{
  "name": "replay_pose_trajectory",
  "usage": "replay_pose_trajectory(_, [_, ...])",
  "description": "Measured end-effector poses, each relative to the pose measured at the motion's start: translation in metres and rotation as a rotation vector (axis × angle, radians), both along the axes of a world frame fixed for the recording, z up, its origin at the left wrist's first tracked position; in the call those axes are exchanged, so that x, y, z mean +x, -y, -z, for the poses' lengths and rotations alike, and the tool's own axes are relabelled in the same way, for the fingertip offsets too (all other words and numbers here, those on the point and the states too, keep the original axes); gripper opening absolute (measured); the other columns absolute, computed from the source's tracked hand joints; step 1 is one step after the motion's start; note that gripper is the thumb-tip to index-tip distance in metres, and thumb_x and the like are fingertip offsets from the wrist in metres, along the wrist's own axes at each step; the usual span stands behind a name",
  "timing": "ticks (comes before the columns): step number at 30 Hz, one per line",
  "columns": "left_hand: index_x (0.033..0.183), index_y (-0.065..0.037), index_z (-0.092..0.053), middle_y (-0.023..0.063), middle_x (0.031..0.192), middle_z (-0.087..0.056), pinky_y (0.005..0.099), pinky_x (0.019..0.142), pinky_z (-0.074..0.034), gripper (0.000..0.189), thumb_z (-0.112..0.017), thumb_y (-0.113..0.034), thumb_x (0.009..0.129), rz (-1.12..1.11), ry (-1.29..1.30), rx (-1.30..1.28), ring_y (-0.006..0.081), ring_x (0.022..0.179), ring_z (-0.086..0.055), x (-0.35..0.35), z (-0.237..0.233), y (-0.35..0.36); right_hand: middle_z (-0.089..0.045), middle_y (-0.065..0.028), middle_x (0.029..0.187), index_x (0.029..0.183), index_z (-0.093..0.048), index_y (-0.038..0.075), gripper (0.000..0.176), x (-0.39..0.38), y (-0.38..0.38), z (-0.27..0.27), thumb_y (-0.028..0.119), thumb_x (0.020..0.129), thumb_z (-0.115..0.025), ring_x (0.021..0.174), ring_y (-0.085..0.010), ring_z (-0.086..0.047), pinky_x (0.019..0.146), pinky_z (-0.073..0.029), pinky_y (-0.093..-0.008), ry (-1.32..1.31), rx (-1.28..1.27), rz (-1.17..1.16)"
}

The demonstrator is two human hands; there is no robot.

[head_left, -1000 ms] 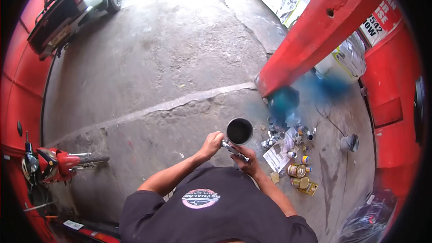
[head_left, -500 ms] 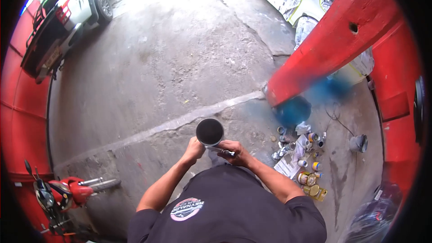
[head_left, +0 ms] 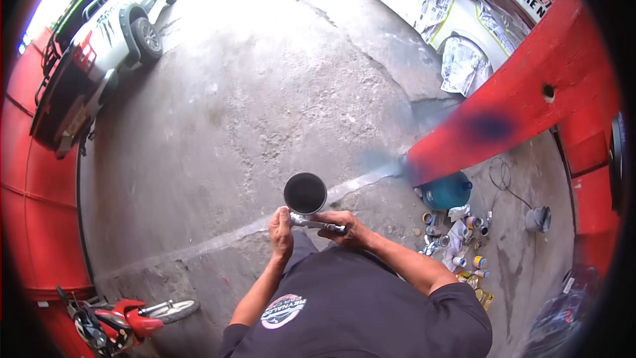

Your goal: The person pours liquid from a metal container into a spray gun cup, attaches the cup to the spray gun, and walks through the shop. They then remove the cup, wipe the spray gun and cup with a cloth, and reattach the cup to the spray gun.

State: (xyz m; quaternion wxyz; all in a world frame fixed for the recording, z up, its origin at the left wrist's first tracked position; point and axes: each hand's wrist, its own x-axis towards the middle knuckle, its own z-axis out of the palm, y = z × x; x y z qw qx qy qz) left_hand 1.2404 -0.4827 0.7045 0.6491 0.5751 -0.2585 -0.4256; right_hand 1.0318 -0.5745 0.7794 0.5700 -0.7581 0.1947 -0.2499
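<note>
In front of my waist is a metal spray gun (head_left: 317, 223) with a round, dark-looking cup (head_left: 305, 192) on top, its open mouth facing up at me. My right hand (head_left: 351, 229) wraps round the gun at its right end. My left hand (head_left: 281, 233) is closed at the gun's left end, fingers pointing upward beside the cup. The fingertips against the gun are partly hidden, and the cup's contents are too dark to make out.
Paint cans (head_left: 478, 262), rags and paper crowd the floor at right, beside a blue water jug (head_left: 447, 191) and a red post (head_left: 490, 119). A grey bucket (head_left: 538, 219) stands farther right. A red motorcycle (head_left: 136, 318), a pickup (head_left: 109, 46) and a masked white car (head_left: 457, 20) surround the floor.
My left hand has turned upright and shifted slightly left and down along the gun, leaving more of its metal body visible. The right hand keeps its hold. The view has shifted.
</note>
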Motion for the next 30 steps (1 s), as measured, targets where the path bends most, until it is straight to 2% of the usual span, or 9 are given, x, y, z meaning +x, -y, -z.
replay_pose_trajectory(3, [0.088, -0.006, -0.064, -0.0065, 0.08, -0.052, 0.0258, 0.063, -0.031, 0.044, -0.046, -0.034, 0.117, -0.072, 0.042, -0.048, 0.0035, 0.074, -0.04, 0.019, -0.011, 0.048, -0.076, -0.0193, 0.122, 0.149, -0.063, 0.009, 0.061, 0.031, 0.021, -0.014, -0.003, 0.091, -0.077, 0.107, -0.0331, -0.076, 0.089, -0.06, -0.0408, -0.062, 0.076, 0.047])
replay_pose_trajectory(9, [0.079, -0.006, -0.063, -0.0042, 0.069, -0.056, 0.0258, 0.058, -0.033, 0.052, -0.047, -0.038, 0.116, -0.008, 0.002, -0.079, 0.0049, 0.065, -0.045, 0.083, -0.027, 0.125, -0.076, -0.0199, 0.124, 0.147, -0.064, 0.008, 0.06, 0.097, 0.061, -0.009, -0.002, 0.09, -0.078, 0.11, -0.031, -0.076, 0.092, -0.059, -0.0405, 0.011, 0.023, 0.187])
replay_pose_trajectory(12, [0.08, -0.006, -0.063, -0.004, 0.069, -0.056, 0.0268, 0.056, -0.035, 0.048, -0.046, -0.034, 0.116, 0.097, 0.23, -0.112, 0.005, 0.064, -0.046, 0.127, -0.024, 0.178, -0.076, -0.0201, 0.124, 0.146, -0.064, 0.008, 0.058, 0.135, 0.095, -0.013, -0.002, 0.09, -0.078, 0.11, -0.0329, -0.076, 0.092, -0.059, -0.041, 0.005, -0.105, 0.267])
replay_pose_trajectory(17, [0.082, -0.004, -0.065, -0.001, 0.066, -0.058, 0.0263, 0.047, -0.036, 0.05, -0.044, -0.035, 0.115, 0.313, -0.023, -0.017, 0.007, 0.053, -0.05, 0.146, -0.015, 0.244, -0.075, -0.0202, 0.127, 0.148, -0.063, 0.01, 0.059, 0.147, 0.138, -0.011, 0.001, 0.091, -0.077, 0.114, -0.0356, -0.075, 0.094, -0.059, -0.0411, -0.069, -0.065, 0.355])
replay_pose_trajectory(21, [0.09, -0.001, -0.068, 0.0053, 0.069, -0.064, 0.0272, 0.047, -0.044, 0.057, -0.041, -0.044, 0.116, 0.548, -0.002, 0.112, 0.0118, 0.054, -0.058, 0.155, 0.0, 0.299, -0.075, -0.018, 0.13, 0.15, -0.062, 0.01, 0.059, 0.144, 0.179, 0.008, 0.001, 0.094, -0.076, 0.107, -0.0251, -0.077, 0.09, -0.061, -0.0376, -0.012, -0.062, 0.45])
replay_pose_trajectory(23, [0.099, 0.0, -0.068, 0.0088, 0.076, -0.068, 0.0299, 0.052, -0.051, 0.054, -0.043, -0.045, 0.116, 0.591, -0.156, 0.088, 0.0149, 0.059, -0.063, 0.148, -0.004, 0.324, -0.076, -0.0166, 0.129, 0.149, -0.063, 0.01, 0.057, 0.139, 0.201, 0.016, 0.0, 0.094, -0.076, 0.105, -0.0203, -0.076, 0.088, -0.061, -0.0368, -0.01, -0.033, 0.501])
replay_pose_trajectory(24, [0.112, 0.002, -0.068, 0.0121, 0.091, -0.072, 0.0337, 0.064, -0.06, 0.045, -0.049, -0.039, 0.114, 0.648, -0.252, 0.055, 0.0182, 0.074, -0.07, 0.15, -0.003, 0.338, -0.077, -0.0166, 0.127, 0.148, -0.063, 0.009, 0.056, 0.135, 0.213, 0.023, 0.001, 0.094, -0.076, 0.105, -0.0193, -0.076, 0.088, -0.061, -0.0361, 0.001, -0.034, 0.521])
replay_pose_trajectory(28, [0.125, 0.003, -0.066, 0.0128, 0.112, -0.074, 0.0403, 0.085, -0.064, 0.033, -0.065, -0.025, 0.108, 0.839, -0.38, 0.027, 0.0222, 0.099, -0.073, 0.149, 0.004, 0.393, -0.077, -0.018, 0.123, 0.147, -0.064, 0.008, 0.057, 0.113, 0.271, 0.049, 0.002, 0.092, -0.078, 0.103, -0.0225, -0.077, 0.088, -0.06, -0.0351, 0.011, -0.03, 0.557])
replay_pose_trajectory(30, [0.124, 0.003, -0.066, 0.0131, 0.112, -0.074, 0.041, 0.085, -0.064, 0.033, -0.066, -0.025, 0.108, 0.874, -0.381, 0.03, 0.0224, 0.098, -0.073, 0.142, 0.012, 0.427, -0.077, -0.0178, 0.125, 0.147, -0.065, 0.011, 0.058, 0.102, 0.301, 0.056, 0.001, 0.091, -0.077, 0.106, -0.0255, -0.077, 0.091, -0.059, -0.0366, 0.016, -0.045, 0.574])
